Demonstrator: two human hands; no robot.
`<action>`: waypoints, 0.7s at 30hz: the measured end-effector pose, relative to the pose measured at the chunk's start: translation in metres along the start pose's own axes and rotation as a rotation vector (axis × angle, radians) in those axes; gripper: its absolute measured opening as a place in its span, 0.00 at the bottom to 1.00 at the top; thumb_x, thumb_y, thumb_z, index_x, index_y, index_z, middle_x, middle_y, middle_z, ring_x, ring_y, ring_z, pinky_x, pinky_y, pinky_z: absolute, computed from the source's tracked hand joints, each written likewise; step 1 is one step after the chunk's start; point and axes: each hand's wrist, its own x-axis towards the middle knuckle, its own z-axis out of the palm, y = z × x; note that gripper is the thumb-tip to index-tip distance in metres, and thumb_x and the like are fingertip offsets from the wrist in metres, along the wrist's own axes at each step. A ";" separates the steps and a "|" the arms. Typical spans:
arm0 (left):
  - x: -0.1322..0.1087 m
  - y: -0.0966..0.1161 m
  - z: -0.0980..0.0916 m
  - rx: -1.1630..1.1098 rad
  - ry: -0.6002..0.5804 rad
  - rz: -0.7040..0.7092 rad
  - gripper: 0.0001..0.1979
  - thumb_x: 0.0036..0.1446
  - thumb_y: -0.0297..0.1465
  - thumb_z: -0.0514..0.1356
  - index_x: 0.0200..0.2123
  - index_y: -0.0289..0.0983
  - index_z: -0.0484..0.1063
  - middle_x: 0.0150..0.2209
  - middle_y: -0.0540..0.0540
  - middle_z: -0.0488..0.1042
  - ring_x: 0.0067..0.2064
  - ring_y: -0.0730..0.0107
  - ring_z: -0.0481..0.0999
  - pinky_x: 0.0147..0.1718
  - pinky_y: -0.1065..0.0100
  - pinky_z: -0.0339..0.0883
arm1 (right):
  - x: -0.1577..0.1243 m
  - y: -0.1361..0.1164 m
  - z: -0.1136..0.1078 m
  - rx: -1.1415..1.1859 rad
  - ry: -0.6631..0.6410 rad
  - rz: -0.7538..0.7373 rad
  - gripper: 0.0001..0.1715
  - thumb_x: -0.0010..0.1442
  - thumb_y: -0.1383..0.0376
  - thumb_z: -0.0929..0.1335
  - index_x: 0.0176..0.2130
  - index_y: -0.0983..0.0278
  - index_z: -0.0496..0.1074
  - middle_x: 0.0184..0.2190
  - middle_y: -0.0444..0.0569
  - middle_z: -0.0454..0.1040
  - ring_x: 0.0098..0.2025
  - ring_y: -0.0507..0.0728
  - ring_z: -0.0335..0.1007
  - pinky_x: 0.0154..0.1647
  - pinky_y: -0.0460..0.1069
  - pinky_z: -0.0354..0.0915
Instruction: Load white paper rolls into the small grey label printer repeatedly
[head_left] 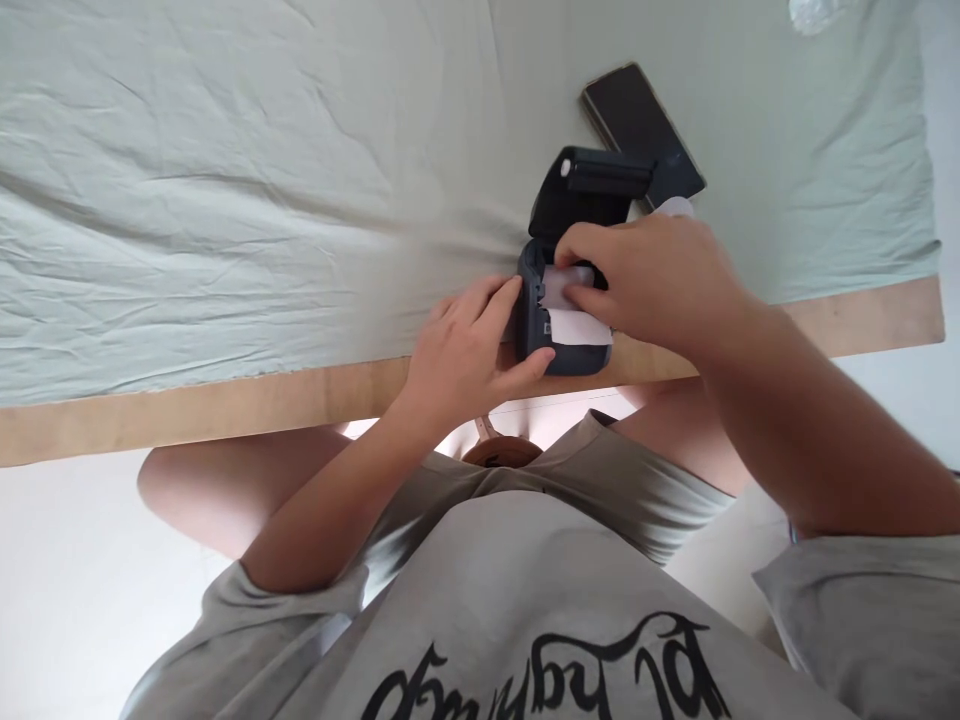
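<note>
A small dark label printer (pixel 574 360) sits at the table's near edge with its lid (pixel 581 205) swung up and back. Inside it lies a white paper roll (pixel 556 288), and the roll's loose end (pixel 581 328) hangs over the printer's front. My left hand (pixel 476 345) grips the printer's left side, thumb at the front and fingers along the side. From the right, my right hand (pixel 660 270) reaches into the open compartment, thumb and finger pinched at the paper roll. A round white piece (pixel 675 207) shows partly behind my right hand; I cannot make out what it is.
A dark smartphone (pixel 641 130) lies on the pale green cloth (pixel 337 150) beyond the printer. Clear crumpled plastic (pixel 814 14) is at the top right. The wooden table edge (pixel 300 395) runs in front of my lap, with a round wooden stool (pixel 502 452) below.
</note>
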 end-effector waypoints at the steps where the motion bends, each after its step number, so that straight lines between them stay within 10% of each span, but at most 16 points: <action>1: 0.000 -0.001 0.001 0.005 0.002 0.006 0.35 0.67 0.48 0.58 0.68 0.32 0.66 0.65 0.33 0.72 0.63 0.45 0.74 0.60 0.52 0.68 | 0.005 -0.002 -0.001 -0.019 -0.038 -0.010 0.09 0.54 0.67 0.75 0.35 0.58 0.74 0.21 0.42 0.61 0.25 0.51 0.44 0.35 0.52 0.43; 7: -0.003 -0.005 0.001 -0.110 0.047 0.053 0.48 0.72 0.59 0.30 0.69 0.29 0.66 0.64 0.31 0.72 0.63 0.48 0.74 0.58 0.53 0.66 | 0.000 0.004 -0.032 0.049 -0.072 -0.092 0.15 0.49 0.67 0.77 0.38 0.54 0.76 0.23 0.44 0.69 0.24 0.53 0.55 0.31 0.53 0.49; 11: -0.005 -0.006 -0.001 -0.167 0.048 0.064 0.54 0.69 0.60 0.23 0.68 0.29 0.67 0.64 0.30 0.72 0.63 0.49 0.74 0.58 0.55 0.65 | -0.037 0.039 -0.049 0.631 0.272 -0.063 0.16 0.49 0.58 0.78 0.40 0.52 0.77 0.35 0.49 0.81 0.30 0.56 0.69 0.31 0.57 0.53; 14: -0.005 -0.007 -0.001 -0.154 0.037 0.066 0.54 0.69 0.60 0.24 0.69 0.28 0.67 0.64 0.29 0.72 0.62 0.49 0.74 0.57 0.54 0.65 | -0.051 0.084 -0.030 0.952 0.692 0.080 0.24 0.43 0.41 0.74 0.24 0.56 0.71 0.31 0.43 0.80 0.24 0.51 0.63 0.28 0.58 0.44; 18: -0.004 -0.007 0.000 -0.146 0.043 0.071 0.54 0.69 0.60 0.24 0.68 0.27 0.67 0.64 0.28 0.72 0.62 0.48 0.74 0.58 0.53 0.65 | -0.048 0.125 0.015 1.367 0.531 0.501 0.15 0.36 0.53 0.72 0.26 0.53 0.67 0.22 0.44 0.65 0.19 0.49 0.47 0.22 0.57 0.38; 21: -0.003 -0.007 -0.001 -0.137 0.039 0.072 0.54 0.69 0.61 0.25 0.68 0.27 0.67 0.64 0.27 0.72 0.63 0.47 0.74 0.57 0.54 0.65 | -0.042 0.129 0.041 1.439 0.716 0.579 0.19 0.37 0.52 0.70 0.30 0.54 0.62 0.22 0.38 0.54 0.19 0.49 0.47 0.20 0.50 0.37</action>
